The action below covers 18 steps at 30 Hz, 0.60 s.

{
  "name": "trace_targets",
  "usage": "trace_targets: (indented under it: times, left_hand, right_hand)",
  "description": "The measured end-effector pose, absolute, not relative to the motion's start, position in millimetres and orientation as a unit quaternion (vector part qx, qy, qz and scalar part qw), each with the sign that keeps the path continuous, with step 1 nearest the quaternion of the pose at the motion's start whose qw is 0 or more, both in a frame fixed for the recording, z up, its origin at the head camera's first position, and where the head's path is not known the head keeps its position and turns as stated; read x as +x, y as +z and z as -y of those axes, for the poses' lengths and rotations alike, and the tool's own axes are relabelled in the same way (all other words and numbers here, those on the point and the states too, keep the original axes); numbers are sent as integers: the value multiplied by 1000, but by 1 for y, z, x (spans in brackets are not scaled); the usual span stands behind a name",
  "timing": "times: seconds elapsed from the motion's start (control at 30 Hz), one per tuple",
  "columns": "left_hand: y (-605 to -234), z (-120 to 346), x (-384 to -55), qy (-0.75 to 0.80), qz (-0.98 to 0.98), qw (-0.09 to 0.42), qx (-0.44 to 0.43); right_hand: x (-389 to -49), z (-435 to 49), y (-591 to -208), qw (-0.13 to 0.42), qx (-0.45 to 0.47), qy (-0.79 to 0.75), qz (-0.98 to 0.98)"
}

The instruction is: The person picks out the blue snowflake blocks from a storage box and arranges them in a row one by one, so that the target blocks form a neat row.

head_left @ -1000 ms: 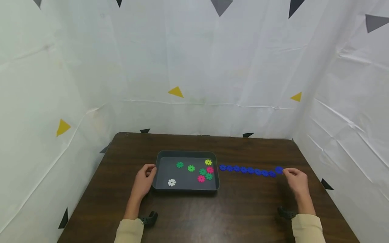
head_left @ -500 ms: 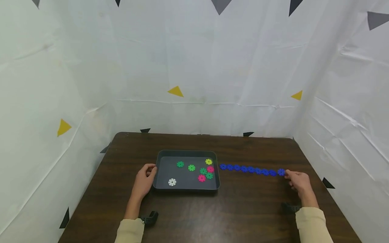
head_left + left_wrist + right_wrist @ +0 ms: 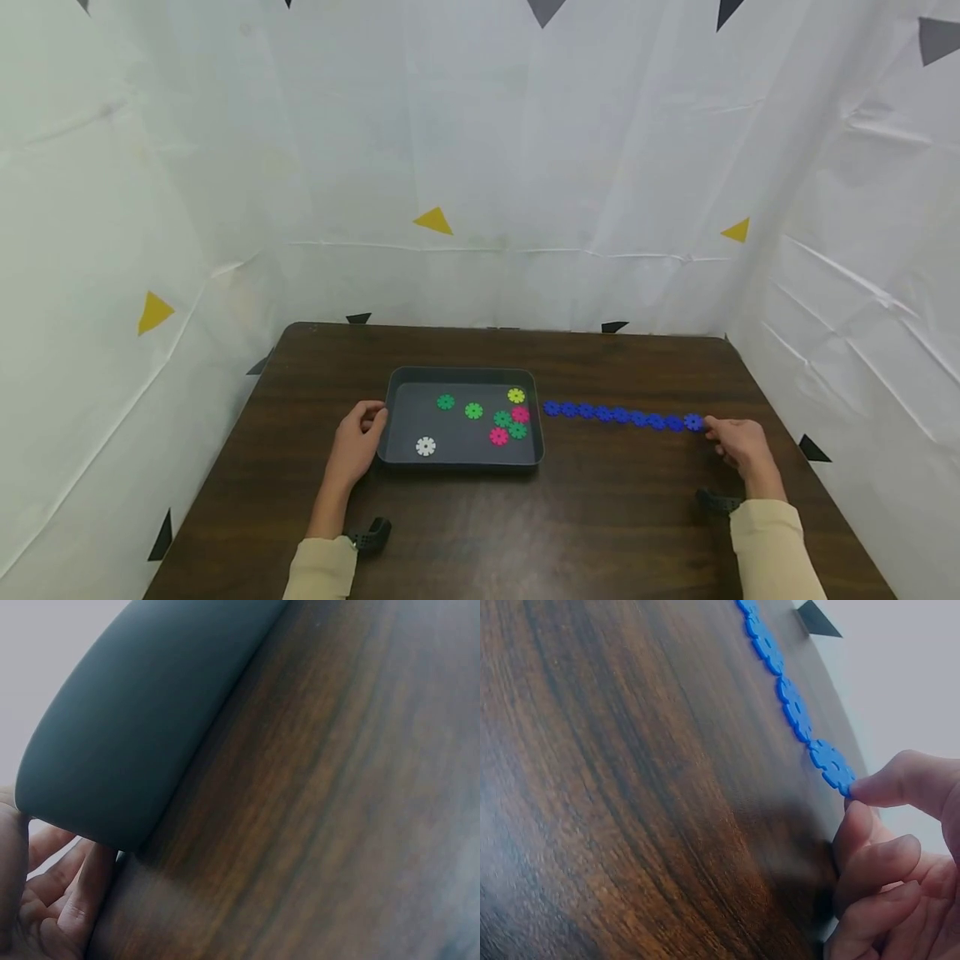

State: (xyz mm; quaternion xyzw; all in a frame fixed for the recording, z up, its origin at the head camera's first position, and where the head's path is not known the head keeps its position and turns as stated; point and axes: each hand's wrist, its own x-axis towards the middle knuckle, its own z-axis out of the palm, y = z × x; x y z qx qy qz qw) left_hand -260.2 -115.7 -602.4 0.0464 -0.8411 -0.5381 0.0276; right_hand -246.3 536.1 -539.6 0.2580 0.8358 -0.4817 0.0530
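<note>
My right hand (image 3: pixel 741 443) pinches a blue notched disc (image 3: pixel 831 762) between thumb and index finger, its other fingers curled below. That disc is at the right end of a row of several blue notched discs (image 3: pixel 620 415) lying on the table. In the right wrist view its edge meets the neighbouring disc (image 3: pixel 795 711). My left hand (image 3: pixel 355 442) holds the left side of a dark grey tray (image 3: pixel 127 727), thumb at the rim and fingers against the wall. Inside the tray lie a white disc (image 3: pixel 425 447), a yellow disc (image 3: pixel 516 396), and several green and pink ones.
The brown wooden table (image 3: pixel 585 525) extends around the tray and the row. White sheeting (image 3: pixel 480 150) with grey, black and yellow triangles encloses its back and sides. Each wrist wears a black band (image 3: pixel 371 537).
My right hand has brought the blue disc down and in line with the end of the row, against its last disc. My left hand stays at the tray.
</note>
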Motion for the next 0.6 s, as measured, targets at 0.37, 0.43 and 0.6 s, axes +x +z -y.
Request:
trace_targets:
  times: [0.37,0.43,0.6]
  left_hand:
    - [-605,115,-257,-531,845,35,47]
    - [-605,115,-258,-533,844,34,49]
    - [-602,114,-260,-533,844,35,50]
  right_hand:
    - [-237,-530,-539,51,271,-478,-834]
    - [-238,-529,-538,46,270,-475,-836]
    - [-238,-527,-536,42,270,-471,-839]
